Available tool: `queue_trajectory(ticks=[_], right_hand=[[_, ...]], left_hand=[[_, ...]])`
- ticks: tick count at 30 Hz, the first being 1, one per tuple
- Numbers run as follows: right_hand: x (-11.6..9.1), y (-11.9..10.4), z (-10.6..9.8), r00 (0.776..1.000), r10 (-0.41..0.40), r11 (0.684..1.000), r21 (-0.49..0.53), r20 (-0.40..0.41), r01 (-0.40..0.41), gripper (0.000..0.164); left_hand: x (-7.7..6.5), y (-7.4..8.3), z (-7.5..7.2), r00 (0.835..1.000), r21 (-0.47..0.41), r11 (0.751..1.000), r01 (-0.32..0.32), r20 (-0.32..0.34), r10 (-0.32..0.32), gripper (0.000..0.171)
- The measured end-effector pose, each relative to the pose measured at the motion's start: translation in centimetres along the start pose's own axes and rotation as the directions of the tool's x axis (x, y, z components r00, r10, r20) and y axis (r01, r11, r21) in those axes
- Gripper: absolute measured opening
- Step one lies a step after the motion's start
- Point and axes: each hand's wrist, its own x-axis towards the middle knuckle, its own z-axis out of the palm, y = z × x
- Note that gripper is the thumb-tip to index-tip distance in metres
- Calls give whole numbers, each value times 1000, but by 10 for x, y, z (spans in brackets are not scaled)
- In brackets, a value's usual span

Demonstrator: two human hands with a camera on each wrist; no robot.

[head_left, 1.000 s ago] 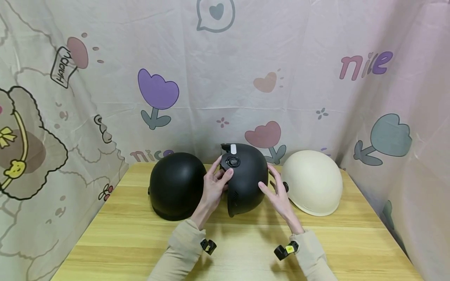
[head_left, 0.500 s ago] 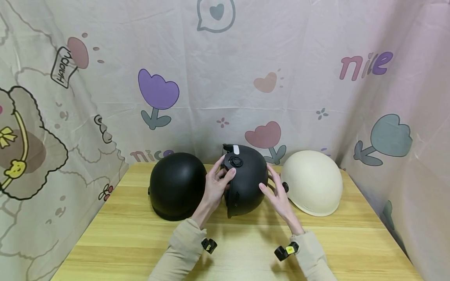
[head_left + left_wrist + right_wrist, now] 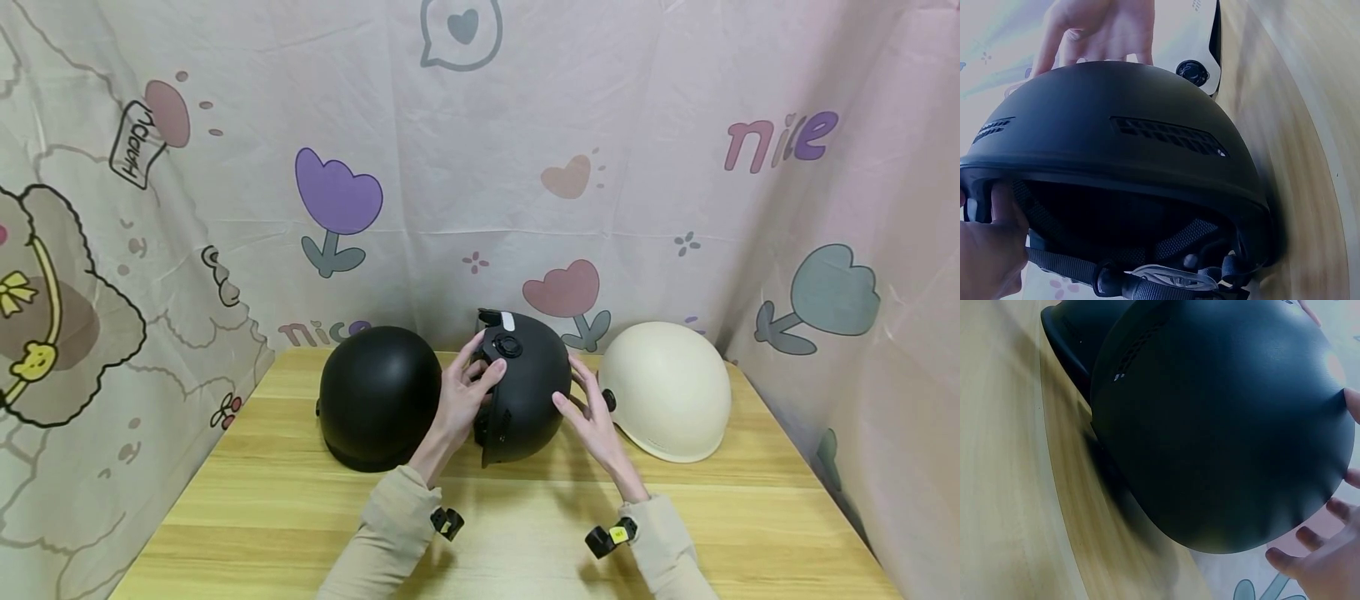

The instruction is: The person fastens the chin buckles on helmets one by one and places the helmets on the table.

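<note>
A matte black helmet (image 3: 532, 392) with slotted vents and a round dial on its side is tilted in the middle, its opening facing left. My left hand (image 3: 459, 404) grips its rim near the dial, the thumb on the outer shell. In the left wrist view, the dark padded inside and a chin strap (image 3: 1072, 265) show below the rim. On the helmet's other side, my right hand (image 3: 596, 421) rests its spread fingertips against the shell. Whether the helmet touches the table, I cannot tell.
A smooth black helmet (image 3: 378, 396) stands close by on the left, and a cream helmet (image 3: 667, 392) with a black dial stands on the right. All are over a wooden table (image 3: 517, 542), with a printed cloth (image 3: 465, 150) hanging behind it.
The vented black helmet has turned slightly: its dial has shifted right and its lower rim a little left. My left hand has moved slightly right with it; the right hand has barely moved.
</note>
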Motion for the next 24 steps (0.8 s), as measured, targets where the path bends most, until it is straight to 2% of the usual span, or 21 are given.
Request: queue_trajectory(ticks=[10, 17, 24], right_hand=[[-2, 0, -1, 998, 54, 999, -1, 35, -54, 68], [-3, 2, -1, 998, 47, 999, -20, 52, -46, 66], [-3, 1, -2, 998, 36, 999, -22, 53, -35, 65]], left_hand=[[1, -1, 2, 1000, 21, 1000, -6, 14, 5, 63], [0, -1, 4, 999, -6, 1000, -2, 41, 2, 61], [0, -2, 5, 999, 57, 998, 12, 32, -14, 58]])
